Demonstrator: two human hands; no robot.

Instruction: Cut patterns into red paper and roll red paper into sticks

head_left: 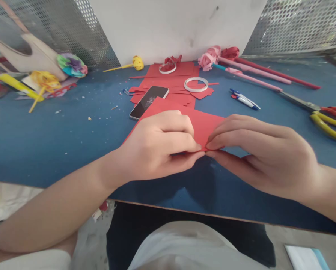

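Observation:
A sheet of red paper [205,123] lies over the blue table [58,138] in front of me. My left hand [159,146] pinches its near edge with thumb and curled fingers. My right hand [258,153] pinches the same edge right beside it, and the fingertips of both hands almost touch. Much of the sheet is hidden under my hands.
A black phone [148,102] lies just behind the sheet. Farther back are red paper strips [173,80] and two tape rolls [196,84]. Pens [245,99], pink and red paper flowers [213,56] and yellow-handled scissors [325,116] lie right; yellow and multicoloured paper flowers [72,64] left.

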